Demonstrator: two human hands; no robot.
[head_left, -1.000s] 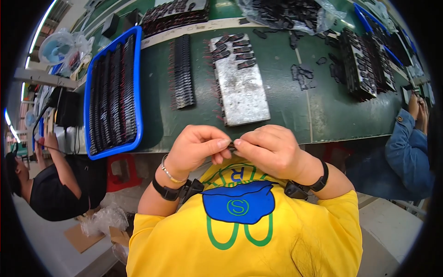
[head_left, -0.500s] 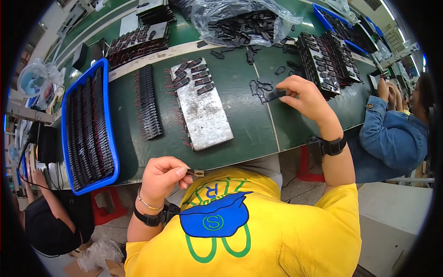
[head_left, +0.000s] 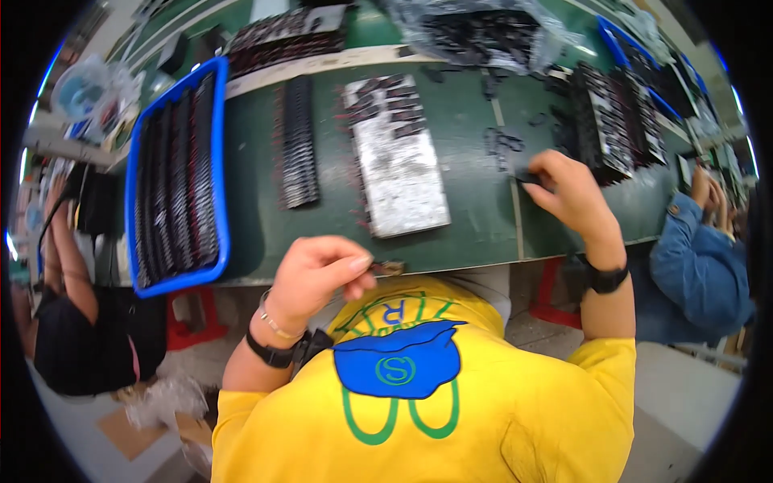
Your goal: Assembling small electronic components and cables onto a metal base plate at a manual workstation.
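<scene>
Just in front of the table's near edge, my left hand (head_left: pixel 322 278) is closed in a pinch on a small dark part with a brass-coloured face (head_left: pixel 392 267). Over the table on the right, my right hand (head_left: pixel 568 191) pinches a small flat black piece (head_left: pixel 527 178) between thumb and fingers. Thin black outline-shaped pieces (head_left: pixel 503 146) lie on the table to its left. Between my hands and farther back is a silver metal block (head_left: pixel 403 181). Small black parts (head_left: pixel 409 117) with red wires sit on its far end.
Left stands a blue tray (head_left: pixel 221 173) packed with rows of black parts. A long stacked row of black parts (head_left: pixel 299 145) lies beside the block. More loaded metal blocks (head_left: pixel 604 129) stand at right, near a clear plastic bag (head_left: pixel 411 20). A co-worker's denim sleeve (head_left: pixel 696 249) is far right.
My right hand has drawn back from the outline pieces, now with a black piece in its fingertips. The left hand still holds its small part. The whole view has shifted.
</scene>
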